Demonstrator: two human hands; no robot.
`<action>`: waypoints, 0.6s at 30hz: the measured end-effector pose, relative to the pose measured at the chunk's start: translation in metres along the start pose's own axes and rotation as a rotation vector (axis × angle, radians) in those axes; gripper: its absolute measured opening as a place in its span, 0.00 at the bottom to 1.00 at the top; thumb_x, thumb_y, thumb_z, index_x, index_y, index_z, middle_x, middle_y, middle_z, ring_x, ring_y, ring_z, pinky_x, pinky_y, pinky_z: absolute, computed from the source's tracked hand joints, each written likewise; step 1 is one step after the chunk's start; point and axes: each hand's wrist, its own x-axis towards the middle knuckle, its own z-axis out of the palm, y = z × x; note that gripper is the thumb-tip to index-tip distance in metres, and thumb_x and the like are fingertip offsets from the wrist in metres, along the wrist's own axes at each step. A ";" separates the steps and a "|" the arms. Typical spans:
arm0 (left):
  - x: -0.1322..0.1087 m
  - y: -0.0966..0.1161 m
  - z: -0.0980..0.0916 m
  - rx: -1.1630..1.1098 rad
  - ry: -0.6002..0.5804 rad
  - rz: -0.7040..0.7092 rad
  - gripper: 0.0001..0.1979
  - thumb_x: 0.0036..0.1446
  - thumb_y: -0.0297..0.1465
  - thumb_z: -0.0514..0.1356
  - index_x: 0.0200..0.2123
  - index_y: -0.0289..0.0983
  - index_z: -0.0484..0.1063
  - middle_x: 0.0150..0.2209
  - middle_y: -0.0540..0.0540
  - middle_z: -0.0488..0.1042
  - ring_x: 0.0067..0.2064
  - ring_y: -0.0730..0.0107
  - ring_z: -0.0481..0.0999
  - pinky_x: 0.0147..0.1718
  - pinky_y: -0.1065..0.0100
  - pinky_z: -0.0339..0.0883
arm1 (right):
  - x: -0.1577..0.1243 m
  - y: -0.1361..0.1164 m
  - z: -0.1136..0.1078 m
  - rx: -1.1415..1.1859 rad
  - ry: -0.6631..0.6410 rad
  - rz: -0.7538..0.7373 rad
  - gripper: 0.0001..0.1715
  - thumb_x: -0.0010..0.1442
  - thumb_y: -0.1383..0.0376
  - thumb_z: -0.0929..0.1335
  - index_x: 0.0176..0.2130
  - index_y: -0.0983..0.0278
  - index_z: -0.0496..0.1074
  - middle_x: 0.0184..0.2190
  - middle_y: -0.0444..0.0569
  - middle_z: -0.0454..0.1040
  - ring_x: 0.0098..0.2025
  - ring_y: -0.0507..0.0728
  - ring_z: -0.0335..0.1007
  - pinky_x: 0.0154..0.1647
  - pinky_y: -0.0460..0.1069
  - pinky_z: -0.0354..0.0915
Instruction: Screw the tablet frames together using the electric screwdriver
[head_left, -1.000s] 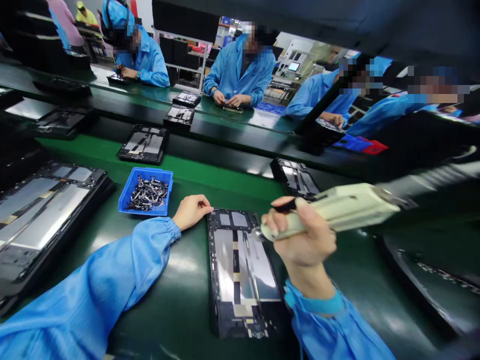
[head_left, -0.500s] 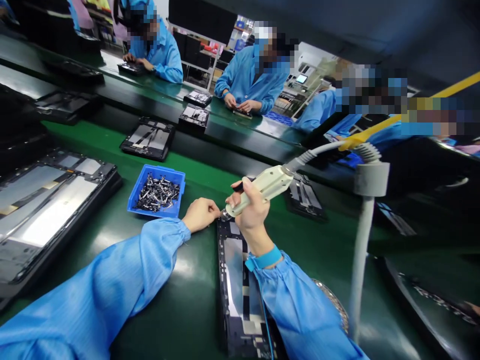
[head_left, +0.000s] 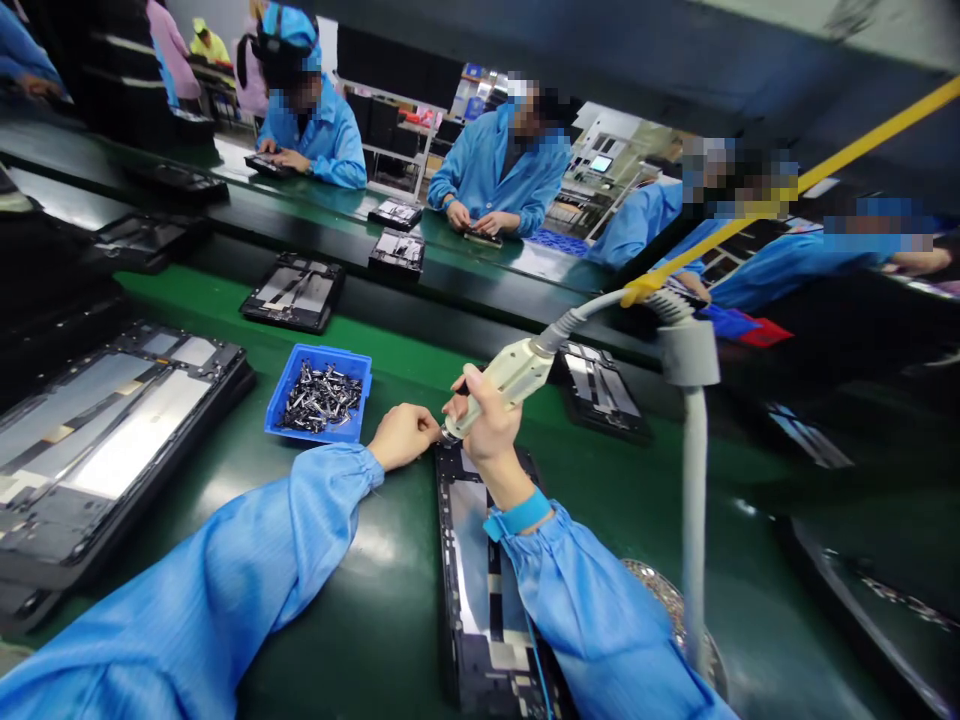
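My right hand (head_left: 491,425) is wrapped round a cream electric screwdriver (head_left: 517,372), tilted so its metal nose points down to the left. That nose is at the top left corner of an opened tablet (head_left: 469,560), which lies lengthwise before me with its inner parts showing. Beside the nose, my left hand (head_left: 405,435) pinches its fingertips together at the same corner; whatever they hold is too small to make out. A blue bin (head_left: 274,410) full of small metal-and-black parts (head_left: 322,395) stands just left of my left hand.
At left lies a stack of opened tablets (head_left: 112,430). More tablets rest on the green belt, one (head_left: 292,290) beyond the bin and another (head_left: 604,385) to the right. A grey post (head_left: 694,520) carries the screwdriver cable. A round dish (head_left: 660,590) is partly behind my right sleeve. Co-workers sit opposite.
The view has shifted slightly. My right hand and the screwdriver are a little further left and more upright over the tablet's corner. My left hand stays at that corner.
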 end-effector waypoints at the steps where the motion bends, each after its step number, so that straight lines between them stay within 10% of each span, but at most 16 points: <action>1: 0.001 0.000 -0.001 0.015 0.002 -0.002 0.06 0.54 0.26 0.64 0.26 0.34 0.78 0.24 0.51 0.76 0.28 0.70 0.73 0.30 0.71 0.63 | 0.001 -0.005 0.001 0.026 0.012 -0.003 0.23 0.47 0.48 0.78 0.21 0.61 0.73 0.10 0.39 0.63 0.13 0.51 0.59 0.18 0.48 0.62; 7: -0.007 0.018 -0.012 0.164 0.051 0.024 0.06 0.59 0.27 0.62 0.33 0.32 0.80 0.32 0.43 0.81 0.35 0.62 0.81 0.42 0.62 0.76 | -0.015 -0.095 -0.025 0.288 -0.090 -0.207 0.23 0.49 0.44 0.76 0.30 0.60 0.81 0.10 0.37 0.56 0.13 0.50 0.53 0.19 0.48 0.59; 11: -0.078 0.033 0.018 0.344 0.053 0.396 0.15 0.66 0.33 0.59 0.52 0.36 0.79 0.60 0.35 0.76 0.62 0.53 0.74 0.65 0.51 0.66 | -0.054 -0.144 -0.085 0.202 -0.157 -0.259 0.22 0.52 0.45 0.76 0.36 0.59 0.85 0.10 0.38 0.57 0.13 0.50 0.52 0.19 0.48 0.58; 15: -0.160 0.011 0.071 0.671 -0.167 1.030 0.33 0.67 0.51 0.58 0.65 0.33 0.71 0.64 0.34 0.73 0.66 0.44 0.71 0.65 0.46 0.68 | -0.100 -0.145 -0.160 0.039 0.040 -0.166 0.21 0.52 0.46 0.76 0.33 0.60 0.84 0.11 0.41 0.58 0.14 0.52 0.56 0.17 0.50 0.59; 18: -0.156 0.000 0.091 0.917 -0.154 0.968 0.26 0.73 0.37 0.51 0.69 0.33 0.66 0.69 0.37 0.67 0.69 0.46 0.67 0.67 0.45 0.65 | -0.131 -0.139 -0.211 -0.037 0.282 -0.136 0.18 0.50 0.47 0.76 0.32 0.58 0.83 0.11 0.45 0.59 0.14 0.55 0.58 0.17 0.54 0.59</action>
